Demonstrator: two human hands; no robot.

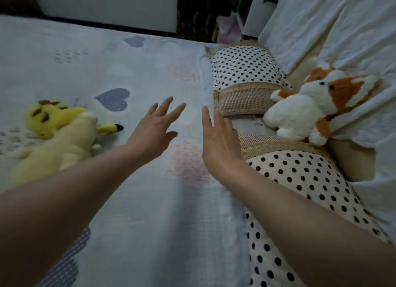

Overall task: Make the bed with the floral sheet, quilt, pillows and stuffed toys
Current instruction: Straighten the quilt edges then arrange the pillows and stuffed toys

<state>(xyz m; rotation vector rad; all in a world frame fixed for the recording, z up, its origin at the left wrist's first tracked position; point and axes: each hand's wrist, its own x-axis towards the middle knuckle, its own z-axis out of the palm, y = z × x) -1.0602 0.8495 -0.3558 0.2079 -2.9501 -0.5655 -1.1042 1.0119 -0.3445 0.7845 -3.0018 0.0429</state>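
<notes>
Inspecting the bed, we find both hands extended over the heart-patterned quilt point(150, 68), which lies flat beneath and around them. The left hand point(153, 127) has its fingers straight and fanned apart, holding nothing. The right hand point(218, 140) is likewise flat, fingers straight and closer together, holding nothing. We cannot tell whether either palm touches the fabric. A bare strip of quilt runs between the two hands and on past the fingertips to the quilt's far edge, where a dark gap point(192, 12) separates the bed from a white panel point(107, 5).

The quilt's right edge runs just beside the right hand, from beyond its fingertips back along the forearm. Directly right of that edge lie two polka-dot pillows, end to end: the far pillow point(242, 65) ahead and right of the right hand, the near pillow point(300, 179) partly behind the right forearm. Their woven tan ends face each other across a narrow gap level with the right hand's fingers. A white and orange stuffed toy point(310, 106) lies further right, against crumpled white cloth point(342, 29).

Left of the left hand, well apart from it, a yellow stuffed toy point(55, 132) lies on the quilt, a black-tipped point aimed toward that hand. Open quilt lies between toy and hand.
</notes>
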